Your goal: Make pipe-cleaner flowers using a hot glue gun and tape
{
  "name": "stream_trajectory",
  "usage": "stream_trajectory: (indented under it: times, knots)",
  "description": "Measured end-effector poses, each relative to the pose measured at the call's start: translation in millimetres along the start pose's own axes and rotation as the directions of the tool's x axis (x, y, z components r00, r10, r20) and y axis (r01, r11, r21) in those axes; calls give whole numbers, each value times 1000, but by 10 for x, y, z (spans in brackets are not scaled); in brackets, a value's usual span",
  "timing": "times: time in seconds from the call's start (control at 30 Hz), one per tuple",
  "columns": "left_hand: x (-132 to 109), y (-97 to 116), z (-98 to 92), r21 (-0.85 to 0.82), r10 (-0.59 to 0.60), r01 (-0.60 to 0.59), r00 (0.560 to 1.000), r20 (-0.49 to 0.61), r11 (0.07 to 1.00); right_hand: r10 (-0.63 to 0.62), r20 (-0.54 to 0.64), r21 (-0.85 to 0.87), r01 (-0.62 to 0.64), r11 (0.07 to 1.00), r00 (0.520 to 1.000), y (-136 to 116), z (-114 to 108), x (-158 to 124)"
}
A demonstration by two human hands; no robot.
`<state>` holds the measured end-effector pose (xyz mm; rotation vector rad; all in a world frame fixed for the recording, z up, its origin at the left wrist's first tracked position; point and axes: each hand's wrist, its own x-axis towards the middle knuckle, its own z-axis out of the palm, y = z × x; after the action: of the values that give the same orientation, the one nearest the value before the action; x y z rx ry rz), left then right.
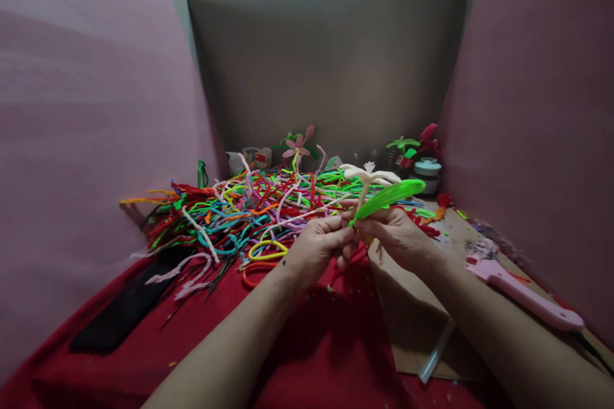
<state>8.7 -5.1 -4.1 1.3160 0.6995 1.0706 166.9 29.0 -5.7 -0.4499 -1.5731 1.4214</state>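
Both grips pinched closed, left hand [317, 246] and right hand [399, 238] holding white flower [369, 173], green leaf [391, 195] alongside

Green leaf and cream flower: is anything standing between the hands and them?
Nothing visible does. The left hand and the right hand pinch the cream flower by its stem, at the base of the green leaf. The pile of pipe cleaners lies behind them, farther from the camera.
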Motion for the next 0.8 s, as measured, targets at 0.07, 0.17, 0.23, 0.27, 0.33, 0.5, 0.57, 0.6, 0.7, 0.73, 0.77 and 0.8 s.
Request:
stream_trajectory:
  times: [0.07, 0.17, 0.23, 0.27, 0.33, 0.5, 0.57, 0.6, 0.7, 0.73, 0.77, 0.8]
  knots:
    - [-20, 0, -30, -170, -76, 102, 985, 156, 980, 4, 56, -10, -4, 1000, 998, 3, -39, -12]
    - [-37, -12, -41, -265, -143, 226, 944, 299, 937, 60, 119, 6, -61, 998, 991, 36, -45, -23]
    - [-34, -11, -16, -168, -113, 150, 971, 210, 974, 48, 79, 36, -51, 998, 996, 60, -17, -15]
    - [-31, -13, 3, -62, -54, 60, 993, 105, 996, 13, 30, 41, -14, 999, 999, 69, 3, -7]
    - [-28, -30, 43, 246, 158, -124, 980, -124, 961, -60, -73, 13, 61, 998, 996, 80, 43, 7]
    - [-28, -108, 74, 610, 412, -179, 872, -265, 772, -55, -159, -101, 39, 994, 986, 89, 99, 14]
    - [-13, -91, 63, 497, 302, -140, 916, -263, 856, -36, -106, -60, 30, 998, 994, 86, 96, 15]
    - [-4, -70, 56, 420, 239, -118, 939, -246, 900, -28, -70, -30, 26, 999, 997, 80, 89, 17]
    - [12, 2, 34, 201, 92, -61, 984, -151, 978, -19, 7, 20, 19, 1000, 1000, 53, 41, 19]
    - [11, 16, 26, 126, 53, -39, 992, -114, 991, -17, 21, 14, 17, 1000, 1000, 45, 16, 18]
    - [7, 23, 17, 49, 16, -13, 997, -74, 999, -12, 35, 7, 12, 1000, 999, 39, -12, 16]
    - [0, 21, 8, -27, -16, 15, 999, -28, 1000, -4, 54, 4, 3, 1000, 999, 35, -40, 13]
